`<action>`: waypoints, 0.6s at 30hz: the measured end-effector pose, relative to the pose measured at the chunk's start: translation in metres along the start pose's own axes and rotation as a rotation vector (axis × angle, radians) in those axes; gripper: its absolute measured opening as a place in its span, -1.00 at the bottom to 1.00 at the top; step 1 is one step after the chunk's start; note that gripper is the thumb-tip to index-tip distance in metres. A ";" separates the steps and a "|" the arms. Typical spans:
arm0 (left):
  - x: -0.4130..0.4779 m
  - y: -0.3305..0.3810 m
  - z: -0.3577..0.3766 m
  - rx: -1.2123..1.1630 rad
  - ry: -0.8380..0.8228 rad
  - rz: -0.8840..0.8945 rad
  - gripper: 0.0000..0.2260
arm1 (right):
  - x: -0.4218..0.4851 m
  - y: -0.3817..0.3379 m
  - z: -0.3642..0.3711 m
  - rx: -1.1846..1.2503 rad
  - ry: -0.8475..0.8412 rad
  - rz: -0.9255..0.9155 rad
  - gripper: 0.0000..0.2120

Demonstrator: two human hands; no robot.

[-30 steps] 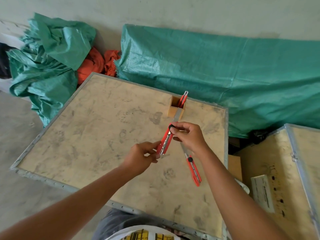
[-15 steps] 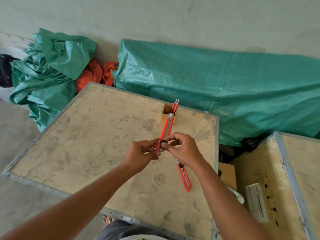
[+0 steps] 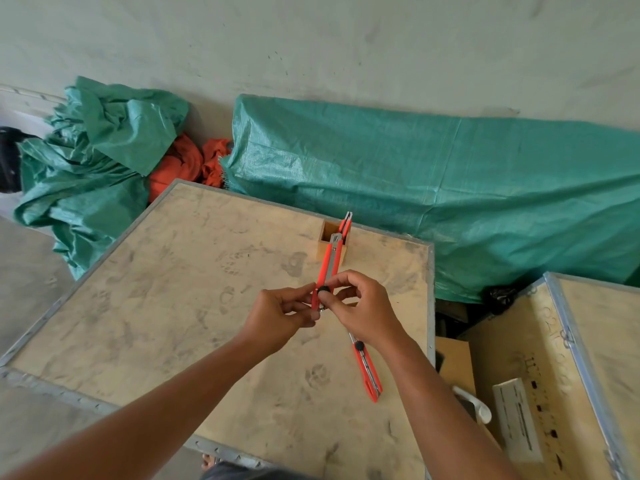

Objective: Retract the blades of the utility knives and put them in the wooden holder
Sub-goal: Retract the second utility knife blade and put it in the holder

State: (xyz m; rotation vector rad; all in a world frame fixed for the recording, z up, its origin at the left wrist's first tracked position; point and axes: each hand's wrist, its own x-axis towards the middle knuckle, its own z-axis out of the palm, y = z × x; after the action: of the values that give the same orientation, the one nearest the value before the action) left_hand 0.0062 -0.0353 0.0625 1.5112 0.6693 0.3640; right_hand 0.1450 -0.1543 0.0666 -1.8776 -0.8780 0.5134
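Observation:
Both hands hold one orange utility knife (image 3: 327,265) above the wooden crate top (image 3: 166,292). My left hand (image 3: 277,315) pinches its lower end. My right hand (image 3: 363,308) has the thumb on the knife's black slider knob. The knife points away from me toward the small wooden holder (image 3: 329,251) at the crate's far edge; no blade shows beyond its metal tip. Another orange knife (image 3: 346,223) stands in the holder. A third orange knife (image 3: 367,370) lies flat on the crate under my right wrist, its front end hidden.
Green tarpaulin (image 3: 450,188) covers a long bulk behind the crate; a crumpled green heap (image 3: 90,157) and orange cloth (image 3: 180,164) lie at back left. A second crate (image 3: 571,375) with a white box (image 3: 519,420) stands to the right, across a gap.
The black slider knob has travelled down the knife toward my hands, and the extended blade is no longer visible. The camera view has tilted upward.

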 end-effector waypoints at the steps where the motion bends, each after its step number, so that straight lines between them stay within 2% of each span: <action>1: 0.001 0.001 0.000 0.000 0.001 0.003 -0.59 | 0.001 0.002 0.000 0.016 -0.013 -0.007 -0.84; 7: 0.014 0.003 0.000 0.044 -0.022 0.002 -0.58 | 0.011 0.006 0.007 -0.026 0.127 0.013 -0.78; 11: 0.033 0.001 -0.003 0.061 -0.026 -0.019 -0.56 | 0.030 0.013 0.003 0.127 0.109 0.097 -0.88; 13: 0.045 -0.001 -0.004 0.084 -0.041 -0.037 -0.56 | 0.045 0.018 -0.002 0.182 0.108 0.136 -0.85; 18: 0.086 -0.004 -0.002 0.189 -0.079 -0.044 -0.54 | 0.089 0.031 -0.019 0.130 0.092 0.153 -0.78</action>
State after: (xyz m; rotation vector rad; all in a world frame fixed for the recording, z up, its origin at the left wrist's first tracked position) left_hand 0.0703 0.0186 0.0431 1.6785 0.6881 0.2101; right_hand 0.2267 -0.1061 0.0493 -1.8421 -0.6291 0.5595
